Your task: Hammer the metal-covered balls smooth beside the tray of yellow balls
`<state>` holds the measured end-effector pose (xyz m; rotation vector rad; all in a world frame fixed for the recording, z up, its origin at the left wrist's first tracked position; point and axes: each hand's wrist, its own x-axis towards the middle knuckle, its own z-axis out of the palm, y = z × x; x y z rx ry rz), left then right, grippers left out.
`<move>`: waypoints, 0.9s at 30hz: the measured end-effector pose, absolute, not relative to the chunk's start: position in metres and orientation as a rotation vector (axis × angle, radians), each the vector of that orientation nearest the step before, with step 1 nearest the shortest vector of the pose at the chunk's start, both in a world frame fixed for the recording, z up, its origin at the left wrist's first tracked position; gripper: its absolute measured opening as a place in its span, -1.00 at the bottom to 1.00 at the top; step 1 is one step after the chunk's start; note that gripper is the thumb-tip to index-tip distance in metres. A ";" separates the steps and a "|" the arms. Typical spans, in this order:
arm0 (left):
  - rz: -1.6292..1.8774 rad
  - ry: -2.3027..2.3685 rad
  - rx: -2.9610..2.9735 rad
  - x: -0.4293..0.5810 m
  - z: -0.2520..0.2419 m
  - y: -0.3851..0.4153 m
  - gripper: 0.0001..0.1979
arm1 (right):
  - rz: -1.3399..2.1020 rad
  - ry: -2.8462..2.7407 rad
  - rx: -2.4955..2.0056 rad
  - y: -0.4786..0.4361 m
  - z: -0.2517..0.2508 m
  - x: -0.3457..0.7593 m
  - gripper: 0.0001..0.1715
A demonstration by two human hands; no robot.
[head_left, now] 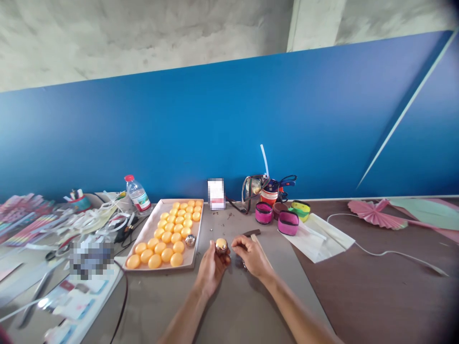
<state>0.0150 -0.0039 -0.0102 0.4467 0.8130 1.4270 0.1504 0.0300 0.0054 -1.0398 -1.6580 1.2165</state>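
My left hand (211, 270) is closed around an orange ping-pong ball (221, 244), held up just above the grey mat. Shiny, silvery covering wraps the ball's lower part, and its top is bare. Close by on the right, my right hand (253, 255) has thumb and forefinger pinched together, apart from the ball. Whatever is between those fingertips is too small to make out. Dark shiny bits (243, 263) lie under the right hand, partly hidden. To the left, a shallow white tray (160, 269) carries rows of orange ping-pong balls (166, 237) and one silvery covered ball (190, 240).
Behind the right hand lies a dark-headed tool (252, 233). Pink bands (288, 223) and white paper (315, 239) are to the right, near a white cord (390, 252). A bottle (137, 195) stands behind the tray. Clutter (103, 222) covers the left side; a blue partition (201, 129) closes the back.
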 end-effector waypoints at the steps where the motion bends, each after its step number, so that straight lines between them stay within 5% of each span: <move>1: 1.427 0.815 0.454 0.016 -0.010 -0.004 -0.64 | 1.250 -1.641 -1.029 0.030 0.004 0.150 -0.85; 27: 1.409 0.756 0.584 0.019 -0.013 -0.006 -0.59 | 1.452 -1.565 -0.911 0.035 -0.014 0.145 -0.94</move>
